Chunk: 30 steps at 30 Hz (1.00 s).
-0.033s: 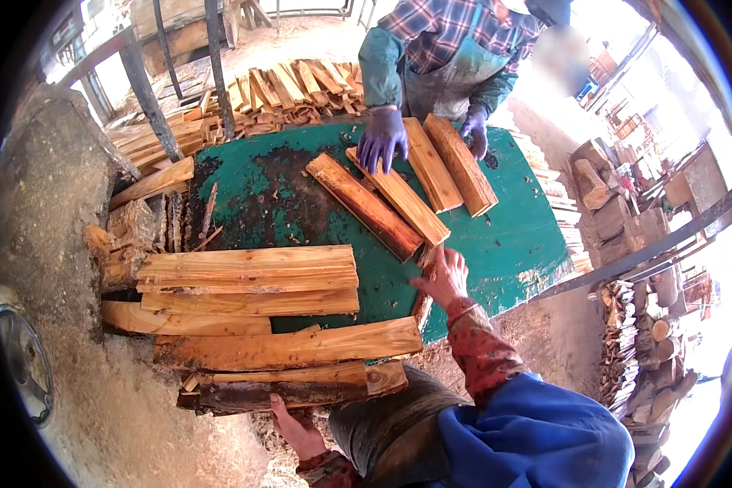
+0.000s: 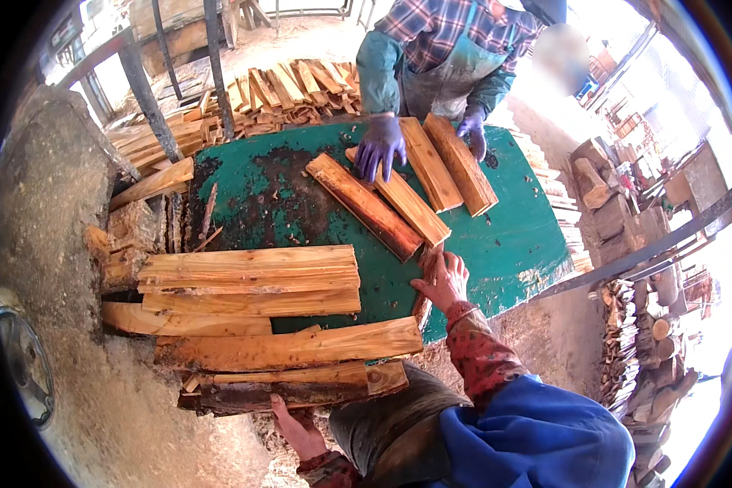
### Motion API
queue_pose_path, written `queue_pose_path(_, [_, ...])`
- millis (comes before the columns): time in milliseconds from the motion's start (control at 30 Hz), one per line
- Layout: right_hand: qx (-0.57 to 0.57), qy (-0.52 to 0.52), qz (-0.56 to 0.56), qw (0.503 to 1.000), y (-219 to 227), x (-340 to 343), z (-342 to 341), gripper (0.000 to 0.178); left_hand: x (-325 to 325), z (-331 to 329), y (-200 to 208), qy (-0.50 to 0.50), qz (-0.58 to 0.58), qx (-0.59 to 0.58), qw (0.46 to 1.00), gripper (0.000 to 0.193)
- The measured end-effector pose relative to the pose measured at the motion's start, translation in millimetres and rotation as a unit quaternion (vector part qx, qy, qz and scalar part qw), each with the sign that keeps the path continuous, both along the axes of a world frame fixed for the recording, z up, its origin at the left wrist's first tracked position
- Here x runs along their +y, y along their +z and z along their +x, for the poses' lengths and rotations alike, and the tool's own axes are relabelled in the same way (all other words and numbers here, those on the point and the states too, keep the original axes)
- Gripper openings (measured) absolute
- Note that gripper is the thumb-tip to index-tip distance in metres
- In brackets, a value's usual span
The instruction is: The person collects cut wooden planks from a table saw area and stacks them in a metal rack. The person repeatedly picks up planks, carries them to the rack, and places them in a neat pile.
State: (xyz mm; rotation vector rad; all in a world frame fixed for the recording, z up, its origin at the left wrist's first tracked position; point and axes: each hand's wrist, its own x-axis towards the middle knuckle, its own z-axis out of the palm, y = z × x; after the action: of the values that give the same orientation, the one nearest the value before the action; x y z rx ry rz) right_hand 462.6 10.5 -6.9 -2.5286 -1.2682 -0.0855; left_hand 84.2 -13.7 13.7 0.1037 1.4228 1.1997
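Fingers of the right hand spread loosely over a narrow bark-covered strip on the green table; grip unclear. The left hand thumbs a dark-edged board, fingers hidden. Opposite, a co-worker's purple glove touches a plank.

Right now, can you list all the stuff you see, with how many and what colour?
Table: one, green with dark patches, middle
Co-worker: one, plaid shirt and greyish apron, across the table
Gloved hands: two, purple, by the slanting wood pieces
Slanting wood pieces: four, orange-brown, on the table
Long wood pieces: several, tan and brown, near left
Bark strip: one, reddish brown, table's near side
Woodpile: many pieces, yellowish, beyond the table
Logs: many, brown, far right
Metal bars: several, dark grey, upper left
Blue garment: one, blue, lower right
Sleeves: two, reddish, lower part
Left hand: one, bare, touching the nearest long piece
Right hand: one, bare, on the bark strip
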Motion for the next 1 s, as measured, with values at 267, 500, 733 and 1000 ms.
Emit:
queue_pose_path(267, [0.061,-0.117,-0.017,0.991,-21,-38,65,0.043,5,-8,-8,0.007,0.012,-0.021,1.0,0.058])
queue_pose_path(500, [0.08,-0.144,-0.139,0.976,-14,-88,86,0.042,2,-24,-19,0.011,-0.004,-0.047,0.999,0.043])
queue_pose_path(733, [0.034,-0.191,-0.08,0.978,-37,-160,63,0.045,-6,-43,-26,0.012,-0.013,-0.063,0.998,0.046])
queue_pose_path(1000, [0.285,-0.158,0.158,0.932,-65,-192,89,0.034,-15,-59,-13,-0.023,0.021,-0.07,0.997,0.04])
